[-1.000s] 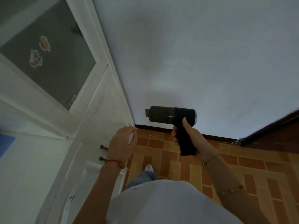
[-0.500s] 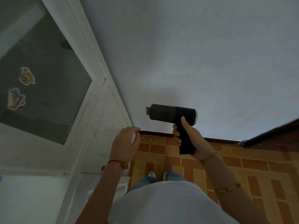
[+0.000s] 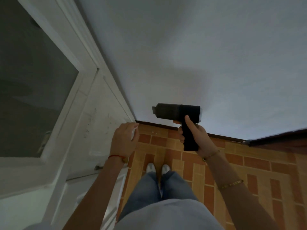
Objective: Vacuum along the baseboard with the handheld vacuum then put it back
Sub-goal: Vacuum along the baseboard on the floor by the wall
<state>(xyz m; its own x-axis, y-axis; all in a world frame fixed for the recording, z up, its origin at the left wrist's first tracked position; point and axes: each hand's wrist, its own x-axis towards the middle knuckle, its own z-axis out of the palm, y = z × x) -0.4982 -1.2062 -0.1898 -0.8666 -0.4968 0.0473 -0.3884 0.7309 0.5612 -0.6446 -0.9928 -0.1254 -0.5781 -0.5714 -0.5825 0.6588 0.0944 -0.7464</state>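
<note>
My right hand (image 3: pixel 196 135) grips the handle of the black handheld vacuum (image 3: pixel 177 112), held level in the air with its nozzle pointing left, well above the floor. The dark baseboard (image 3: pixel 157 125) runs along the foot of the white wall (image 3: pixel 182 55), behind and below the vacuum. My left hand (image 3: pixel 123 140) is raised to the left of the vacuum, fingers curled around a small white object (image 3: pixel 133 133) that I cannot identify. The two hands are apart.
A white door with a dark glass panel (image 3: pixel 33 80) stands at the left, next to the wall corner. Brick-pattern orange floor tiles (image 3: pixel 232 171) lie below. My feet in white shoes (image 3: pixel 157 168) stand close to the baseboard. A dark wooden edge (image 3: pixel 279 135) sits at the right.
The view has tilted down and right, so the door slid left and my feet came into sight. Both hands hold nearly the same pose, with the vacuum still level.
</note>
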